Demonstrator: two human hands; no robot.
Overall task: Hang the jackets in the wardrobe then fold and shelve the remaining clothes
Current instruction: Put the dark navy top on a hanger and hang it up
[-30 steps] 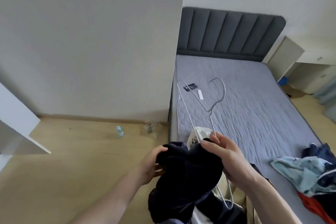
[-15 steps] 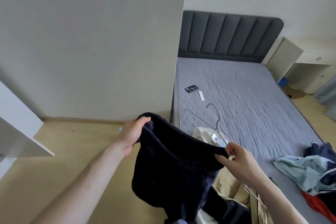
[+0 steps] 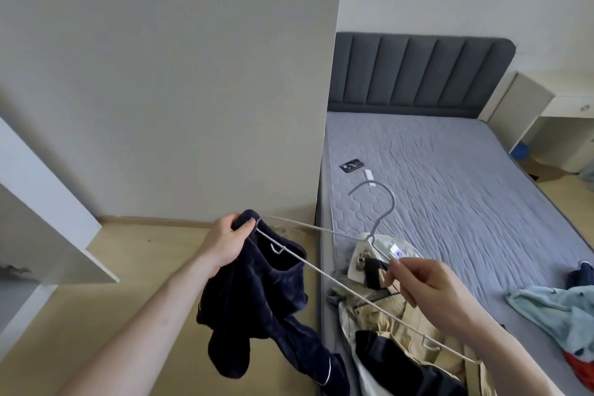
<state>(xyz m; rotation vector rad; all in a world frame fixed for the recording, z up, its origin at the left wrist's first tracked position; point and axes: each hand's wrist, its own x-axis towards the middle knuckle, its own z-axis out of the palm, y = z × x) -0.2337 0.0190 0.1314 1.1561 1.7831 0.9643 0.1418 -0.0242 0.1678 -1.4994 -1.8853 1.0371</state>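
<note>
My left hand (image 3: 225, 243) grips the shoulder of a dark navy jacket (image 3: 270, 305) together with the left tip of a grey wire hanger (image 3: 382, 212). The jacket droops below that hand over the floor beside the bed. My right hand (image 3: 421, 286) pinches the hanger wire near its neck, fingers curled. The hanger's hook points up over the mattress and its lower bar runs down to the right. Under the hanger a beige jacket (image 3: 382, 309) with a white lining lies on the bed's near corner.
The grey bed (image 3: 450, 170) carries a black phone (image 3: 352, 165) and a small white strip (image 3: 369, 176). A heap of light blue, navy and red clothes (image 3: 559, 309) lies at the bed's right edge. A white wardrobe door (image 3: 38, 219) stands open at left. Wooden floor below.
The hanger has come up out of the jacket and now spans both hands. My left hand has moved right and lower with the navy jacket's shoulder; my right hand let go of the fabric and took the wire.
</note>
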